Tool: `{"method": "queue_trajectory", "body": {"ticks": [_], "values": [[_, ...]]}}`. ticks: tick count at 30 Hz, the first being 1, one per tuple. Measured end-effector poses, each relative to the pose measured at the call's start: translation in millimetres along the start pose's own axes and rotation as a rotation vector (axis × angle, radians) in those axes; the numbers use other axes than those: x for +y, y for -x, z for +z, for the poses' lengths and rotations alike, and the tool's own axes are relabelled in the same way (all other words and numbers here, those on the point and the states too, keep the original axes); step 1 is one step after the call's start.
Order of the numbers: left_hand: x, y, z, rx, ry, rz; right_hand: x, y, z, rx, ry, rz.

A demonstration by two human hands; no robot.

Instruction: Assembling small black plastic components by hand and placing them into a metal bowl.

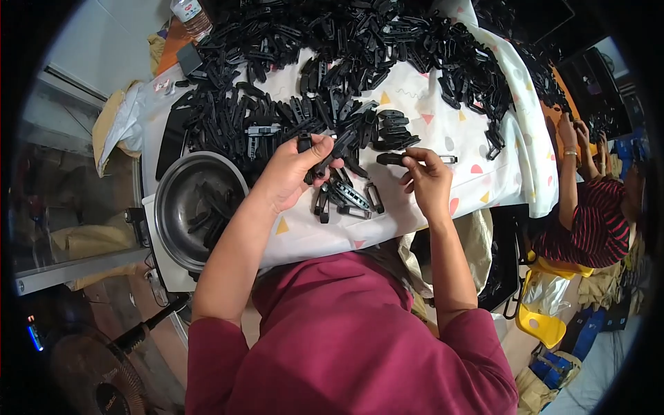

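Observation:
My left hand (294, 169) is closed around several slim black plastic pieces (324, 164) over the near part of the table. To its right, my right hand (430, 178) pinches one slim black plastic piece (391, 159) between thumb and fingers, its free end pointing left. A pale, metallic-looking end (448, 159) shows on the other side of those fingers; whether it belongs to the same piece I cannot tell. Between my hands lies a small loose group of black pieces (349, 194), some with pale inserts. Just beyond my right hand is a short stack of similar pieces (394, 128).
A big heap of black pieces (277, 41) spreads over the patterned tablecloth (477, 183). At left stands a metal bowl (166, 221) with black pieces inside. A clear bottle (191, 17) stands far left, a fan (97, 373) lower left. Another person (588, 214) works at right, near a yellow stool (543, 325).

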State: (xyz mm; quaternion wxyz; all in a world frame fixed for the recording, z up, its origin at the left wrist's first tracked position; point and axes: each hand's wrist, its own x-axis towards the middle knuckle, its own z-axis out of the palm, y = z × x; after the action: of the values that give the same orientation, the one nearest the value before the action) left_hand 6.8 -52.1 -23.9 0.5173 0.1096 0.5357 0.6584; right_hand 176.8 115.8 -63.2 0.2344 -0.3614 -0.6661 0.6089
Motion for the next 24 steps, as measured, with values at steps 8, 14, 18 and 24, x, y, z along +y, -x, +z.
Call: {"method": "queue_trajectory", "body": {"ticks": [8,14,18,24], "values": [[-5.6,3.3,10.3,-0.098,0.033,-0.073,-40.4,26.2,10.0,-0.227,-0.337,-0.112],[-6.2,17.1,31.8,-0.034,-0.207,0.11,-42.6,38.3,30.3,-0.16,-0.316,-0.35],[-2.1,16.9,32.8,-0.013,-0.788,0.701,-39.6,32.5,30.2,-0.084,-0.144,-0.464],[8.5,34.1,46.0,-0.022,-0.796,0.468,-50.0,46.1,27.8,-0.065,-0.307,-0.358]]}}
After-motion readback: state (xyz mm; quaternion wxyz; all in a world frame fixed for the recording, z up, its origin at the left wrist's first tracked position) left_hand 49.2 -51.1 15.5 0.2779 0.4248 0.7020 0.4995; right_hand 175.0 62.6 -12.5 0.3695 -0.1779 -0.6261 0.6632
